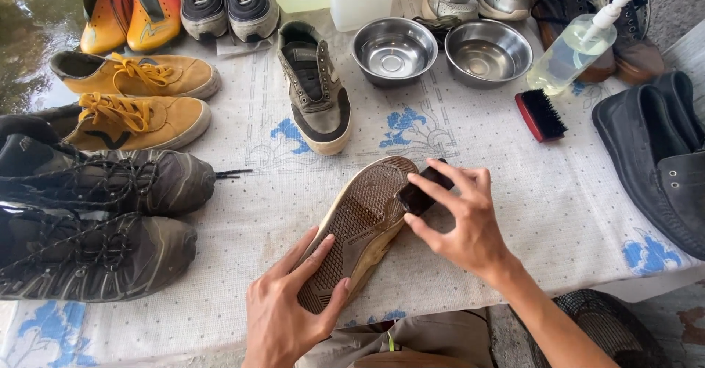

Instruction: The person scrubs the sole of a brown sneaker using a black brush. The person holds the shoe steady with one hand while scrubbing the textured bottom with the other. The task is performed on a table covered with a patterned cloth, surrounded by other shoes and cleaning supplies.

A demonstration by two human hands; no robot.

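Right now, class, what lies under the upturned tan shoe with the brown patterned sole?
Under the upturned tan shoe lies the white cloth with blue flowers. The left hand holds its heel; the right hand presses a dark brush on the sole. Its upper is hidden.

Bright, even daylight fills the scene, coming from above. Shadows are soft and short, pooling under the shoes and the hands. Glare gleams in the two steel bowls [440, 51] and on the wet ground at upper left. The picture is sharp throughout, with mild wide-angle bending at the edges of the counter [573, 206].
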